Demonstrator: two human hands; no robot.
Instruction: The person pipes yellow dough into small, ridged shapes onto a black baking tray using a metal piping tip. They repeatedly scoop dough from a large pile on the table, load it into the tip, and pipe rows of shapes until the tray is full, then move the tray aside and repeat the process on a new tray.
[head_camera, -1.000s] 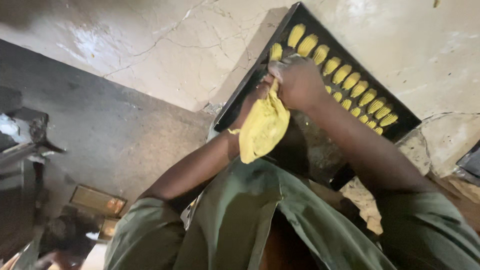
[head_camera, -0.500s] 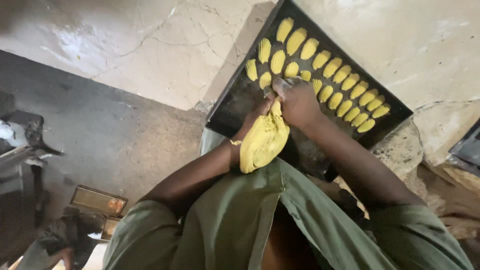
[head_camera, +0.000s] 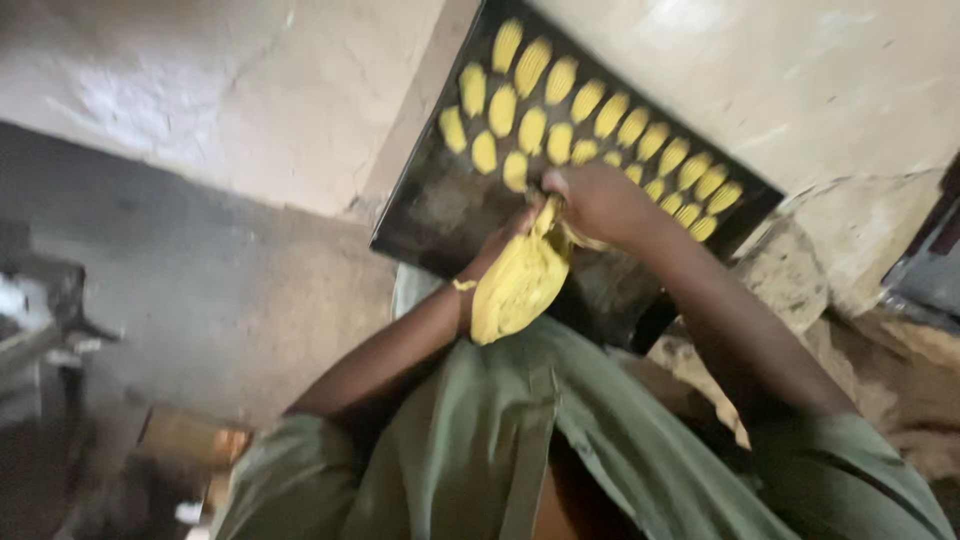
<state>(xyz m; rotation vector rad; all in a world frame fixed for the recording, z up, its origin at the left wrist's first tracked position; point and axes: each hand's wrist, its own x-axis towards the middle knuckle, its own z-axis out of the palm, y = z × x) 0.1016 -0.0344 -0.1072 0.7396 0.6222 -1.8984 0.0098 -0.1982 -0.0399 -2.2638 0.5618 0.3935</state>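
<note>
Two hands close round a yellow piping bag (head_camera: 520, 285) over the dark tray (head_camera: 440, 215), the left hand (head_camera: 492, 255) gripping its full belly, the right hand (head_camera: 600, 200) pinched shut at its top, with ridged yellow dough pieces (head_camera: 590, 100) in rows beyond.

Dough pieces (head_camera: 585, 100) in rows on tray (head_camera: 440, 215); piping bag (head_camera: 520, 285) just before it.

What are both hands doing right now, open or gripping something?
Left hand: closed around the yellow piping bag, supporting it from the side.
Right hand: closed on the bag's top end, over the dark baking tray.
</note>
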